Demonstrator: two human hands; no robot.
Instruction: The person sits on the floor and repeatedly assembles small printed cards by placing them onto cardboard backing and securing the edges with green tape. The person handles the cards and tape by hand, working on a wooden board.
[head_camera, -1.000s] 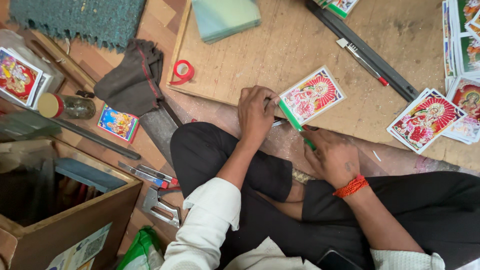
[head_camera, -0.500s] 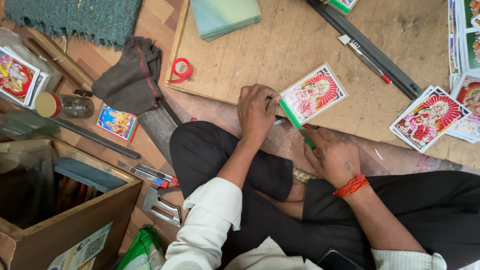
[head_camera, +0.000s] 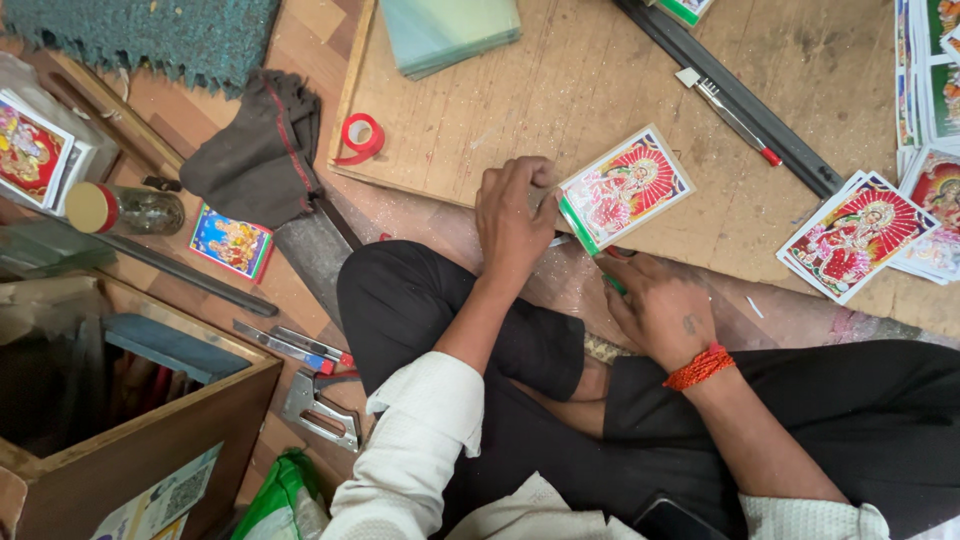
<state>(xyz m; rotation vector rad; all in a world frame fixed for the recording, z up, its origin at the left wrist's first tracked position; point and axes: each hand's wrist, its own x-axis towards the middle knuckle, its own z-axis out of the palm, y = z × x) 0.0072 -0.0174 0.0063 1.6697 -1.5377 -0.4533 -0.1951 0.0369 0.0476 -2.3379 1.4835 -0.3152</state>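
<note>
Fingers (head_camera: 520, 180) of the left hand (head_camera: 515, 222) curl down over the near corner of a colourful printed card (head_camera: 628, 186), pinning it flat to the wooden board (head_camera: 560, 90) so it cannot slide. The right hand (head_camera: 662, 308), a red thread band (head_camera: 698, 367) at its wrist, is closed round a green-handled tool (head_camera: 612, 282) whose tip sits at the card's lower edge (whether it is a blade or a marker I cannot tell, as the hand hides most of it). The card lies tilted, half over the board's near edge, just in front of the person's crossed legs, which keeps it within close reach of both hands.

More cards of the same kind are fanned in a loose pile (head_camera: 860, 235) to the right, apart from the one in hand. A long dark straightedge (head_camera: 735, 95) and a slim red-tipped tool (head_camera: 728, 115) lie further back on the board. Off the board to the left sit a roll of red tape (head_camera: 362, 138), a dark cloth (head_camera: 262, 150), a small jar (head_camera: 125, 208) and a metal staple gun (head_camera: 320, 408) beside an open wooden box (head_camera: 150, 440).
</note>
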